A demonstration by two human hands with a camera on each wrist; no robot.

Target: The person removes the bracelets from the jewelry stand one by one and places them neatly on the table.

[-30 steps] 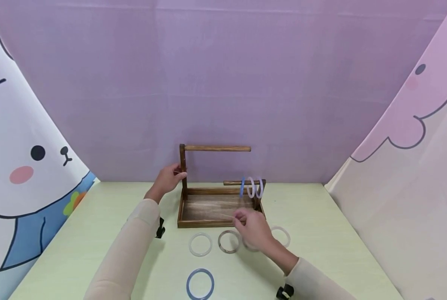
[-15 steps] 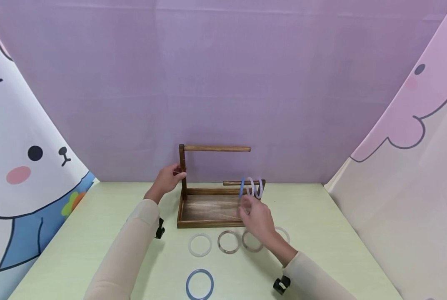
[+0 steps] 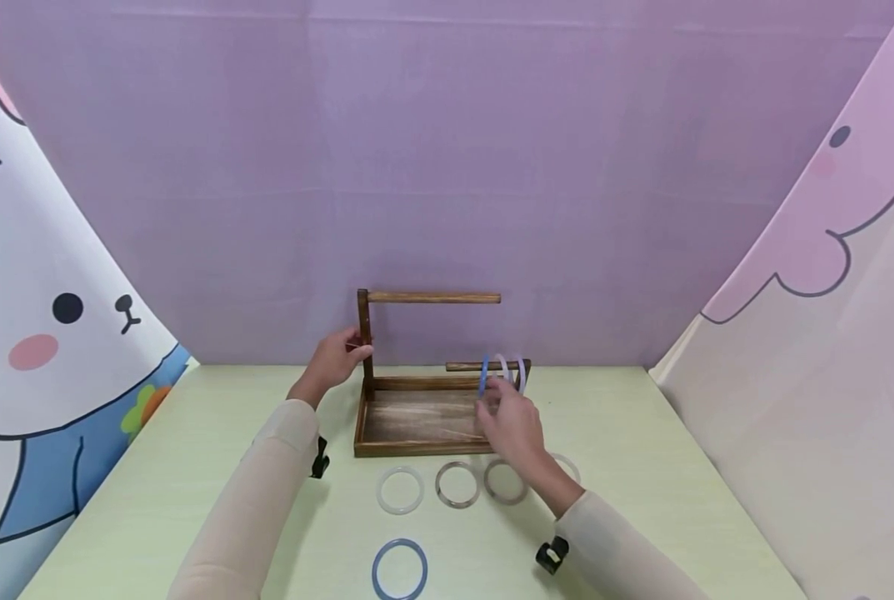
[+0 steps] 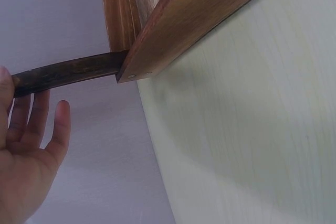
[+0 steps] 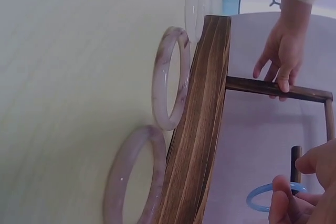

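Observation:
A brown wooden bangle rack [image 3: 432, 448] stands on the table, its tray below one long upper bar and one short lower bar. My left hand [image 3: 333, 362] grips the left post [image 4: 68, 73], thumb on one side and fingers on the other. On the lower bar hang a blue bangle [image 3: 484, 373], a pale pink bangle [image 3: 502, 363] and a lavender bangle [image 3: 521, 373]. My right hand [image 3: 516, 427] is just in front of these, fingers loosely bent and thumb apart. In the right wrist view the blue bangle lies behind its fingertips; whether they touch is unclear.
Before the rack lie a whitish bangle [image 3: 400, 490], a brown-marbled bangle [image 3: 457, 485], a greyish bangle [image 3: 505, 482] and a pale bangle [image 3: 566, 468], partly behind my right forearm. A blue-grey bangle [image 3: 400, 568] lies nearer. A purple cloth [image 3: 447, 167] hangs behind the table.
My right hand has moved up and slightly right, from over the tray's front edge to the bangles on the lower bar. My left hand stays on the post.

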